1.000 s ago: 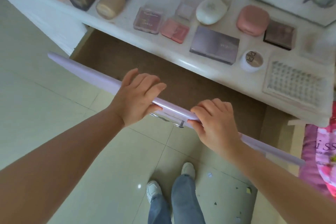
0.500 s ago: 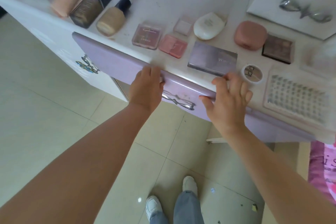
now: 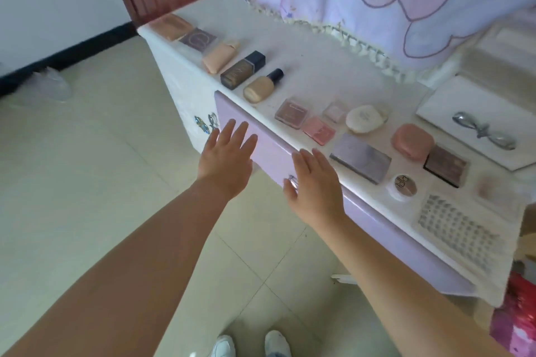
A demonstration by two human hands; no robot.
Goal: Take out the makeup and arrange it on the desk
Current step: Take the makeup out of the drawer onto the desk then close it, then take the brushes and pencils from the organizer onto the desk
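A white desk (image 3: 304,78) stands on a pale tiled floor (image 3: 72,182), its lilac drawer front (image 3: 269,151) flush under the top. The left hand (image 3: 227,153) and the right hand (image 3: 314,182) are both flat with straight fingers in front of the drawer front, grasping nothing; whether they touch it I cannot tell. The makeup lies in a row on the desk: a grey palette (image 3: 361,158) just beyond the right hand, a pink blush (image 3: 319,130), a white compact (image 3: 364,119), and two foundation bottles (image 3: 262,84) farther left.

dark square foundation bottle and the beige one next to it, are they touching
Apart. The head view shows a strip of white desk between the dark square foundation bottle and the beige foundation bottle.
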